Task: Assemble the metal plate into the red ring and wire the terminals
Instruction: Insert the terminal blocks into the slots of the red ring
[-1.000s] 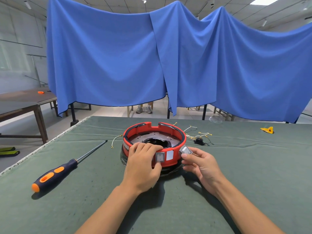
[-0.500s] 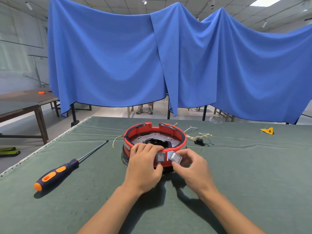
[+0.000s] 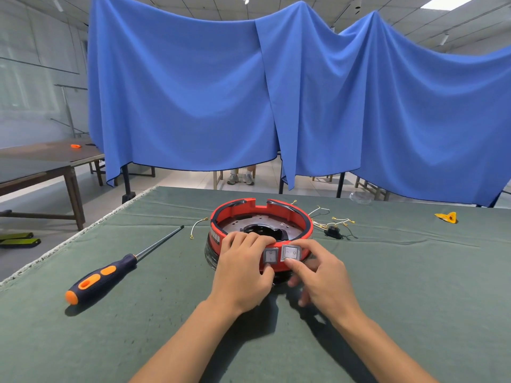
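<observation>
A red ring (image 3: pixel 301 221) stands on the green table with a perforated metal plate (image 3: pixel 240 225) lying inside it. My left hand (image 3: pixel 243 269) grips the ring's near rim, fingers curled over the top and thumb below a grey rocker switch (image 3: pixel 270 255) set in the ring's front wall. My right hand (image 3: pixel 320 275) pinches a second grey rocker switch (image 3: pixel 291 252) and holds it at the opening just right of the first one. Loose wires with yellow terminals (image 3: pixel 336 221) lie behind the ring on the right.
A screwdriver (image 3: pixel 110 269) with a dark blue and orange handle lies on the table to the left, tip pointing at the ring. A single wire (image 3: pixel 197 226) sits left of the ring. A yellow piece (image 3: pixel 445 217) rests at the far right. The table's left edge is near the screwdriver.
My right hand carried the second switch from the right of the ring to the ring's front wall, beside the first switch. My left hand kept its grip on the rim.
</observation>
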The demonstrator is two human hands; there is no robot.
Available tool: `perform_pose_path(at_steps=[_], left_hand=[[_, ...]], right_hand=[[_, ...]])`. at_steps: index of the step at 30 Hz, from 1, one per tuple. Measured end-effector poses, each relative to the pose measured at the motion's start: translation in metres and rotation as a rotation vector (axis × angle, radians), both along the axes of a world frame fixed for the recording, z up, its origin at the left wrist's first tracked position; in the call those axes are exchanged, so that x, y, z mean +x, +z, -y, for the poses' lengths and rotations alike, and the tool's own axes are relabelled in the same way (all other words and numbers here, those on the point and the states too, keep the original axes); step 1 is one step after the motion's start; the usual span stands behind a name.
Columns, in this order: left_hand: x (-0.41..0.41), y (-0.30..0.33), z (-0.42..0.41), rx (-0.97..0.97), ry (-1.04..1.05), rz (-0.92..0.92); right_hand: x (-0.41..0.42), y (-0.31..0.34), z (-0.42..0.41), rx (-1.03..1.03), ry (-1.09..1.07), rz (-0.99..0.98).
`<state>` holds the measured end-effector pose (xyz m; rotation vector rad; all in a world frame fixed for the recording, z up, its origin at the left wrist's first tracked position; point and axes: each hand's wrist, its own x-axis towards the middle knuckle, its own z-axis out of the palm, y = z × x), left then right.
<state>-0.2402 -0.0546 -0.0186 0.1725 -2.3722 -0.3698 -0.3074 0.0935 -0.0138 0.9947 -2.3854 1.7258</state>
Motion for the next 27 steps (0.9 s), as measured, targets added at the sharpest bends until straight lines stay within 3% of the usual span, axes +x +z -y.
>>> perform_pose_path(at_steps=[4,10,16,23,27], left_hand=[[0.0,0.0,0.0,-0.002,0.0,0.001],[0.0,0.0,-0.001,0.009,-0.001,-0.007],[0.0,0.0,-0.002,0.011,0.007,-0.002],[-0.001,0.0,-0.003,0.008,0.011,-0.006],[0.0,0.0,-0.003,-0.004,0.014,-0.019]], right_hand=[[0.003,0.0,0.0,0.002,-0.003,-0.02],[0.006,0.003,-0.002,0.056,-0.278,-0.273],[0.004,-0.005,0.002,0.17,-0.359,-0.326],[0.002,-0.006,0.009,0.38,-0.317,-0.386],[0.004,-0.01,0.009,0.351,-0.237,-0.267]])
